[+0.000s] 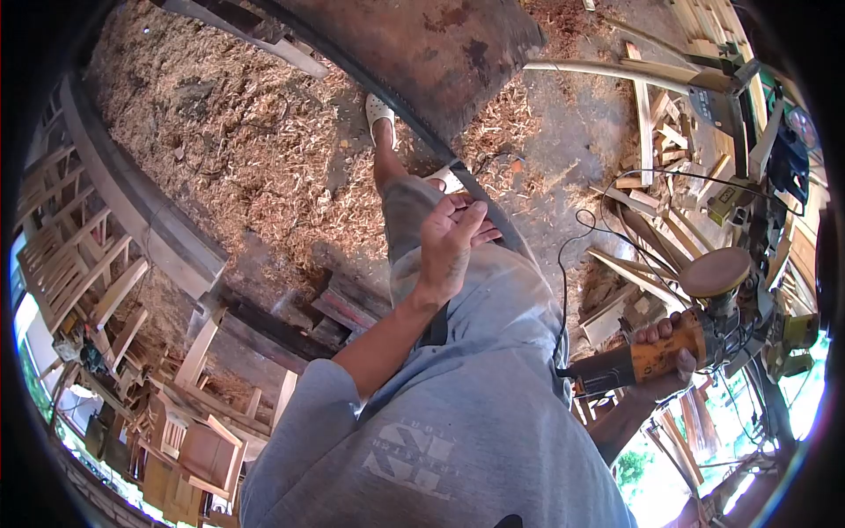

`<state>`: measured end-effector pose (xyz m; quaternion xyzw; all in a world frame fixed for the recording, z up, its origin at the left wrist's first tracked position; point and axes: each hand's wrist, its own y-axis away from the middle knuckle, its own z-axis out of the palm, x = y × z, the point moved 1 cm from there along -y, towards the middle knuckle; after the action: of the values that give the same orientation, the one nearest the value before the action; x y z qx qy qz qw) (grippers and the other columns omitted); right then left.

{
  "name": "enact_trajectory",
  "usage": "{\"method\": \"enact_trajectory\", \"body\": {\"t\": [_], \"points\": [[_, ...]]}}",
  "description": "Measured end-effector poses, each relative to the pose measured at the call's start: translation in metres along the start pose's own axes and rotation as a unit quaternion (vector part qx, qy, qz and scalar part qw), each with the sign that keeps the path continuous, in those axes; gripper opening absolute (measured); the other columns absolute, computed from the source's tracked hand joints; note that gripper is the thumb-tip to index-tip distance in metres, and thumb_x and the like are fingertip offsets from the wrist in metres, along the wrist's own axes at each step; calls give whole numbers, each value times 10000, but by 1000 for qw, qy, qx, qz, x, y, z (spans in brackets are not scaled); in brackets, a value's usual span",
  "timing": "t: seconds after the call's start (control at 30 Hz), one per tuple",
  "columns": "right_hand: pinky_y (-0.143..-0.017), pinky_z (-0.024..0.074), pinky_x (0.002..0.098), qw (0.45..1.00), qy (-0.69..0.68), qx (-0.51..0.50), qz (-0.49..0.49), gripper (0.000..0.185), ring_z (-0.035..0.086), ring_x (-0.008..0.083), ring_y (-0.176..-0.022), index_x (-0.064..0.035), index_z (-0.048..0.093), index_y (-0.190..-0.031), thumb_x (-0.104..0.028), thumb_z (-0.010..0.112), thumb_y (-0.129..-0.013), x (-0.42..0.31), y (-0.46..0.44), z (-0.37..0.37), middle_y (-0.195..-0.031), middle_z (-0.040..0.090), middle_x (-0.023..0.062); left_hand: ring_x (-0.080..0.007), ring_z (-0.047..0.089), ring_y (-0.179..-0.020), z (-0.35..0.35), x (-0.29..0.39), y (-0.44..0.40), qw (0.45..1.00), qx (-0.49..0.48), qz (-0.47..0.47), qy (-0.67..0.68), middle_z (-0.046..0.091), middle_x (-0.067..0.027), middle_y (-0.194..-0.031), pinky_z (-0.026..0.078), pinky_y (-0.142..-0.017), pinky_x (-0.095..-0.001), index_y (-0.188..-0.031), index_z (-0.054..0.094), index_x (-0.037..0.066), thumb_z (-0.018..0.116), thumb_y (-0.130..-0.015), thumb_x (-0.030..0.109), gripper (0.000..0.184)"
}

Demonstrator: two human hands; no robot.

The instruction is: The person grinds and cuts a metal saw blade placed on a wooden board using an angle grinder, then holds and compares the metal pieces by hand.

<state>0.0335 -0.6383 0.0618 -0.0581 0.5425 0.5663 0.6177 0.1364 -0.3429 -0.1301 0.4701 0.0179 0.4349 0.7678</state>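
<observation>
My right hand (666, 365) is wrapped round the orange and black body of an angle grinder (662, 354), off to the right of my body. A round, tan sanding disc (715, 271) is fitted on its head, face up. From the rear of the tool a black cord (564, 299) loops up and away. In front of my waist is my left hand (451, 236), its fingers curled in and the thumb against them. Whatever may be between those fingers is hidden. Close beyond it runs the dark edge of a brown, stained worktop (422, 57).
Wood shavings (255, 176) cover the floor around my feet in pale clogs (380, 110). Wood offcuts (669, 132) are heaped at right. A long timber beam (141, 194) and slatted wooden chair parts (75, 238) stand at left.
</observation>
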Motion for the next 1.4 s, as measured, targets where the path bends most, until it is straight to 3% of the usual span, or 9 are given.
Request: {"method": "enact_trajectory", "body": {"t": [0.3,0.37,0.97,1.03,1.4], "points": [[-883,453,412,1000,11,10,-5,609,529,224,-917,0,467,-1302,-201,675,-766,2,0,9,-1030,527,87,-195,705,-827,0,2,-2,1000,7,-2,-11,669,-92,-952,606,-777,-373,-1131,543,26,672,-960,143,244],[-811,464,414,996,37,80,-25,660,532,241,-858,-12,458,-1288,-244,676,-711,3,0,11,-978,508,103,-198,708,-835,0,1,-3,1000,5,-3,-10,671,-95,-959,607,-780,-374,-1134,543,25,669,-962,142,243],[-867,467,430,998,18,53,-12,645,555,253,-907,21,464,-1294,-208,673,-729,1,0,11,-1016,532,117,-197,706,-838,0,3,-3,1000,4,4,-21,669,-97,-988,613,-789,-381,-1127,564,18,657,-964,127,218],[-864,469,430,998,18,52,-12,647,555,253,-903,21,463,-1296,-208,673,-728,2,0,12,-1014,532,117,-178,672,-833,2,5,-1,1000,9,4,-25,644,-101,-981,608,-780,-341,-1142,557,-34,674,-959,162,293],[-851,457,407,999,33,36,-13,617,527,238,-901,1,453,-1291,-205,680,-756,1,0,13,-1006,523,99,-178,678,-817,1,3,-2,1000,11,2,-29,645,-91,-971,611,-771,-362,-1130,558,-10,674,-957,147,261]]}}
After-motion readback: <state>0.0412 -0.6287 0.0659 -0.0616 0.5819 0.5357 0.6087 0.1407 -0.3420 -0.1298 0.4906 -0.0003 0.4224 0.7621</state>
